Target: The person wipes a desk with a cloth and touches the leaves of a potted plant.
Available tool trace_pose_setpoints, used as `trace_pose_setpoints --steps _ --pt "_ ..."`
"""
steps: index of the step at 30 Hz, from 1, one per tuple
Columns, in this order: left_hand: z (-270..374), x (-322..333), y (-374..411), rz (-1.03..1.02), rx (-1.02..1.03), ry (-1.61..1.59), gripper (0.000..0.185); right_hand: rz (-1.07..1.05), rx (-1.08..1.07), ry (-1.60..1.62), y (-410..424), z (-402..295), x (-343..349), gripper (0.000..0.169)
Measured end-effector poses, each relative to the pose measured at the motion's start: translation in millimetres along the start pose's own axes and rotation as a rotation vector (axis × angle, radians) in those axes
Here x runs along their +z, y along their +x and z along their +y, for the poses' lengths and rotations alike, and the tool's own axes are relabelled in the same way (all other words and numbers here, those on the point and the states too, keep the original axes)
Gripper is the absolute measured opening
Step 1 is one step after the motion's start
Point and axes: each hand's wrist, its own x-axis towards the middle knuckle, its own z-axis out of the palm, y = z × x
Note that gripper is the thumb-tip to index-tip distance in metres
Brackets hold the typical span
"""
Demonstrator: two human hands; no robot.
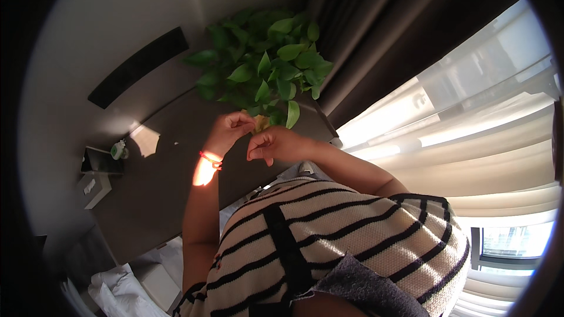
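A bushy potted plant (pixel 264 61) with green, pothos-like leaves stands on a dark desk (pixel 176 176) before me. Below its lowest leaves, a yellowish thing (pixel 261 123) shows between my hands; whether it is a withered leaf or part of the pot I cannot tell. My left hand (pixel 231 130) is close to its left side, thumb and forefinger pinched together. Just in front of it, my right hand (pixel 280 144) has curled fingers, with the thumb near the forefinger. Anything small between the fingertips of either hand is too blurred to make out.
A white tissue box (pixel 98 190), a dark stand-like object (pixel 100 161) and a small green-and-white item (pixel 118 149) sit at the desk's left end. A dark curtain (pixel 365 35) and sheer curtain (pixel 423 158) hang on the right. White bags (pixel 119 288) lie below the desk.
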Motion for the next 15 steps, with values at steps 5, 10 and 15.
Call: trace_pose_setpoints --steps 5,10,15 --pt "11 -18 -21 0.081 -0.038 0.045 0.010 0.114 -0.164 0.018 7 -11 -2 0.020" --pt "142 31 -85 0.123 0.752 0.141 0.006 0.408 -0.053 0.059 -2 17 -39 0.027" --pt "232 51 -150 -0.266 1.206 0.107 0.005 0.368 -0.113 0.123 14 14 -17 0.025"
